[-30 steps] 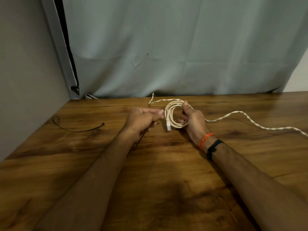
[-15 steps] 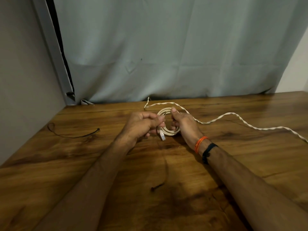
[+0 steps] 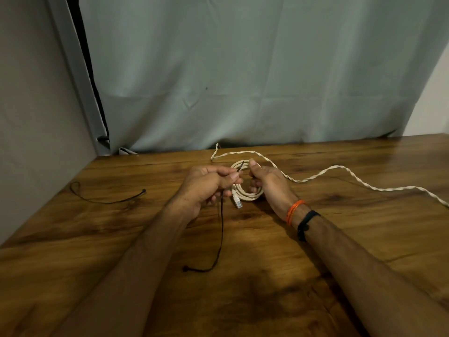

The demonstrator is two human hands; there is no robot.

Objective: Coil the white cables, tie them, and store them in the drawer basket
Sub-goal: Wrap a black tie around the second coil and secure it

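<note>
A small coil of white cable with a clear plug hanging at its lower left is held upright just above the wooden table. My right hand grips the coil's right side, thumb on top. My left hand pinches a thin black tie string at the coil's left edge; the string's tip pokes up past the coil and its long tail trails toward me on the table. A second, twisted white cable lies uncoiled behind the coil and runs off to the right.
Another black tie string lies on the table at the left. A grey curtain hangs behind the table's far edge and a wall stands close on the left. No drawer basket is in view.
My left hand has drawn the black string up to the coil, so its tip now sticks up above my fingers. The coil has lowered slightly toward the table.
</note>
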